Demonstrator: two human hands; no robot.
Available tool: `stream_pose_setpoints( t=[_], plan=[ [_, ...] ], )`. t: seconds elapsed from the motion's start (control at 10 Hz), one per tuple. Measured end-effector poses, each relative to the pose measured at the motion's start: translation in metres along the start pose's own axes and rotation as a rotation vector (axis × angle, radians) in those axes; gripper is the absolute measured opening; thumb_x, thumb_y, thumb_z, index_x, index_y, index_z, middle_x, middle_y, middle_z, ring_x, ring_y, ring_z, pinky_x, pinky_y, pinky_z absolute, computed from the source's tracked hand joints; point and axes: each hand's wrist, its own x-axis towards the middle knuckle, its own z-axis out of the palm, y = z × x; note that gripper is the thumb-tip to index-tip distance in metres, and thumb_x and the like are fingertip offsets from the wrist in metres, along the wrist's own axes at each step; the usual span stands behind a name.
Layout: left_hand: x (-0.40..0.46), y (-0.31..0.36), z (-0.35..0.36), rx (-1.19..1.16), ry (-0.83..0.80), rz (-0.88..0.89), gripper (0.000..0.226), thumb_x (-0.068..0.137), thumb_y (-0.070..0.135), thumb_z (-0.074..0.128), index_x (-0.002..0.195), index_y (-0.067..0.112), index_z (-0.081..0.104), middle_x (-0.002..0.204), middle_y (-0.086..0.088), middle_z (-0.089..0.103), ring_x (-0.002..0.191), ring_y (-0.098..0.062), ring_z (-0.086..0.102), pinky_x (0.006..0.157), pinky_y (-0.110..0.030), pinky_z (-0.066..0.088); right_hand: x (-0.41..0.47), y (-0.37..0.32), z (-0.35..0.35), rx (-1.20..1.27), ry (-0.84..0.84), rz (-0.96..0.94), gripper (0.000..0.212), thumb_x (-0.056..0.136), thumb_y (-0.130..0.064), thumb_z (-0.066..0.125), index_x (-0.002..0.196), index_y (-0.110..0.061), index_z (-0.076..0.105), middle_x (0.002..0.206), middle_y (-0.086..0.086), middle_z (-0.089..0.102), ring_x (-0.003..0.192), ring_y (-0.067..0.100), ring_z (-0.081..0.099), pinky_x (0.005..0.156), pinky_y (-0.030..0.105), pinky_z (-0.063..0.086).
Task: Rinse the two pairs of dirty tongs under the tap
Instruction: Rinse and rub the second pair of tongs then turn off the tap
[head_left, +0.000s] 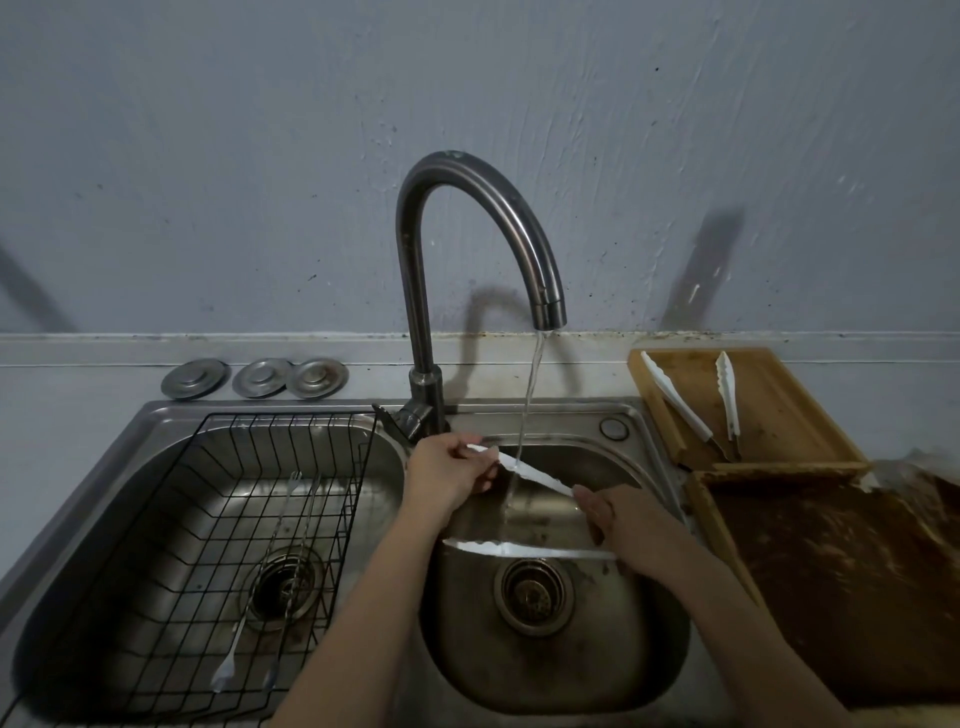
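Water runs from the dark curved tap into the right sink basin. One pair of white tongs is spread open over that basin. Its upper arm lies in the stream, and its lower arm stretches across the basin below. My left hand pinches the tip of the upper arm. My right hand grips the tongs at the hinge end. A second pair of white tongs lies open on the wooden tray at the right.
A black wire rack sits in the left basin with long thin metal utensils in it. Three metal drain covers lie behind that basin. A brown stained board lies at the right front.
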Motion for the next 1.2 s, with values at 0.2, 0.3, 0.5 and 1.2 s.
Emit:
stream_pose_setpoints(
  t=[0.2, 0.3, 0.5, 1.2],
  plan=[
    [-0.005, 0.001, -0.006, 0.076, -0.06, 0.003, 0.019, 0.092, 0.014, 0.055, 0.084, 0.007, 0.07, 0.066, -0.005, 0.06, 0.065, -0.016, 0.055, 0.076, -0.029, 0.052, -0.003, 0.008, -0.006, 0.131, -0.189, 0.113, 0.062, 0.092, -0.057, 0.027, 0.062, -0.014, 0.058, 0.048, 0.0, 0.055, 0.039, 0.012, 0.051, 0.052, 0.025, 0.042],
    [-0.005, 0.003, -0.014, 0.125, -0.154, -0.026, 0.017, 0.091, 0.015, 0.057, 0.098, 0.009, 0.071, 0.076, -0.003, 0.063, 0.07, -0.013, 0.053, 0.07, -0.022, 0.047, -0.005, 0.021, -0.014, 0.27, -0.395, 0.217, 0.062, 0.087, -0.065, 0.027, 0.068, -0.015, 0.057, 0.044, -0.001, 0.049, 0.031, 0.009, 0.034, 0.035, 0.02, 0.025],
    [-0.008, -0.006, 0.004, 0.158, -0.078, 0.068, 0.019, 0.087, 0.012, 0.062, 0.101, 0.002, 0.071, 0.068, -0.005, 0.067, 0.06, -0.011, 0.059, 0.057, -0.018, 0.047, -0.005, 0.046, 0.0, 0.673, -0.651, 0.337, 0.065, 0.074, -0.074, 0.045, 0.071, -0.011, 0.061, 0.046, 0.001, 0.05, 0.027, 0.005, 0.028, 0.029, 0.015, 0.021],
    [-0.002, -0.03, 0.016, 0.277, 0.099, 0.172, 0.023, 0.09, 0.013, 0.053, 0.085, 0.0, 0.071, 0.071, -0.017, 0.07, 0.068, -0.025, 0.068, 0.067, -0.039, 0.056, -0.001, 0.038, 0.012, 0.865, -0.542, 0.362, 0.056, 0.078, -0.061, 0.043, 0.084, -0.007, 0.059, 0.043, 0.003, 0.047, 0.025, 0.007, 0.028, 0.029, 0.013, 0.02]
  ],
)
